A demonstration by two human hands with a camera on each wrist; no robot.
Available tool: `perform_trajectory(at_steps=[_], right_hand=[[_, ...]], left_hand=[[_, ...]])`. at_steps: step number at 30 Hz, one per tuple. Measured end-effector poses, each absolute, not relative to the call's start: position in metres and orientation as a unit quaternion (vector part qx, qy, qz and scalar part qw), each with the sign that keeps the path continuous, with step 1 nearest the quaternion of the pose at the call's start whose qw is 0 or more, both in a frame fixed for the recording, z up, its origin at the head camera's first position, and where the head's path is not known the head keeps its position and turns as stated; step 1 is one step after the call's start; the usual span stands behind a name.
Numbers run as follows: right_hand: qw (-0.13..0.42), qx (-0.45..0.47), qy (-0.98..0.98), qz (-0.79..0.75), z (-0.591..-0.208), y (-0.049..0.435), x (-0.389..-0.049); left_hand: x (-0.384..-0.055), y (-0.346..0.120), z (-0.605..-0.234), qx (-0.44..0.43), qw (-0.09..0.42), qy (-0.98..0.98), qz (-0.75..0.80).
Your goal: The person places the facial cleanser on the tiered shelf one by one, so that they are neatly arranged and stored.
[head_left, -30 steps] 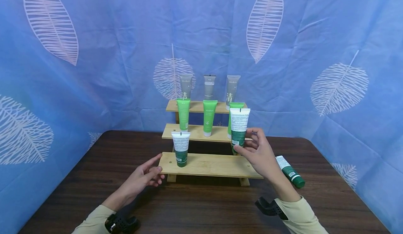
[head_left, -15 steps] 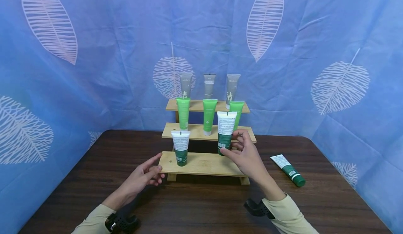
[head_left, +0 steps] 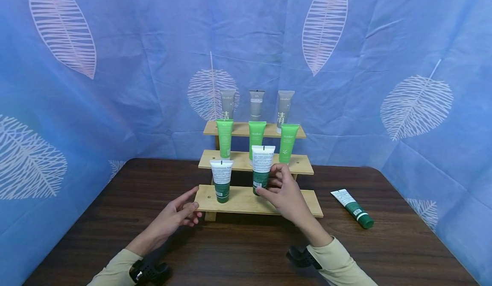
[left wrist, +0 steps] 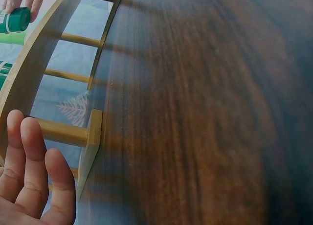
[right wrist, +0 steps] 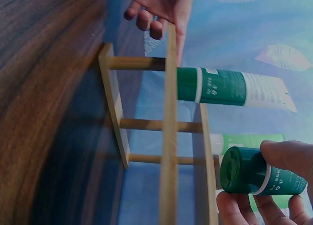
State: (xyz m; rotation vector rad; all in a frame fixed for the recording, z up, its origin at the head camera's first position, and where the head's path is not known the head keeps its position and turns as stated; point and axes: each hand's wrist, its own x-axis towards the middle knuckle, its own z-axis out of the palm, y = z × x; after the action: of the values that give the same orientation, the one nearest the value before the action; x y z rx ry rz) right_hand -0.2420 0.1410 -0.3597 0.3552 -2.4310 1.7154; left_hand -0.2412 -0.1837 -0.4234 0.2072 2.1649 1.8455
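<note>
My right hand (head_left: pixel 283 192) pinches a white-and-dark-green squeeze tube (head_left: pixel 263 160) by its lower part, cap down. In the right wrist view its green cap (right wrist: pixel 234 170) hangs a little above the bottom shelf (right wrist: pixel 169 137). My left hand (head_left: pixel 174 217) holds the left end of that shelf (head_left: pixel 234 207) on the wooden display rack. Several of its fingers (left wrist: pixel 33 156) lie below the board in the left wrist view. A matching tube (head_left: pixel 221 181) stands upright on the shelf's left part, and another tube (head_left: pixel 352 208) lies on the table, right of the rack.
Three light green tubes (head_left: pixel 224 138) stand on the middle shelf (head_left: pixel 240 160). Above them, three grey tubes (head_left: pixel 284 110) stand on the top shelf (head_left: pixel 240 128). The rack stands on a dark wooden table (head_left: pixel 238 252), with a blue leaf-patterned cloth (head_left: pixel 165 55) behind.
My right hand has carried its tube leftward and down, from the rack's right side to over the middle of the bottom shelf. The left hand has stayed in place.
</note>
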Motion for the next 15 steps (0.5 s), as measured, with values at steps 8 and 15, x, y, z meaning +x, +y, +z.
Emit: perform_trajectory(at_steps=[8, 15], right_hand=[[0.061, 0.123, -0.798, 0.587, -0.369, 0.133, -0.242], [0.064, 0.118, -0.811, 0.57, -0.378, 0.128, -0.244]], left_hand=[[-0.242, -0.184, -0.425, 0.075, 0.146, 0.749, 0.642], [-0.242, -0.185, -0.426, 0.079, 0.146, 0.747, 0.644]])
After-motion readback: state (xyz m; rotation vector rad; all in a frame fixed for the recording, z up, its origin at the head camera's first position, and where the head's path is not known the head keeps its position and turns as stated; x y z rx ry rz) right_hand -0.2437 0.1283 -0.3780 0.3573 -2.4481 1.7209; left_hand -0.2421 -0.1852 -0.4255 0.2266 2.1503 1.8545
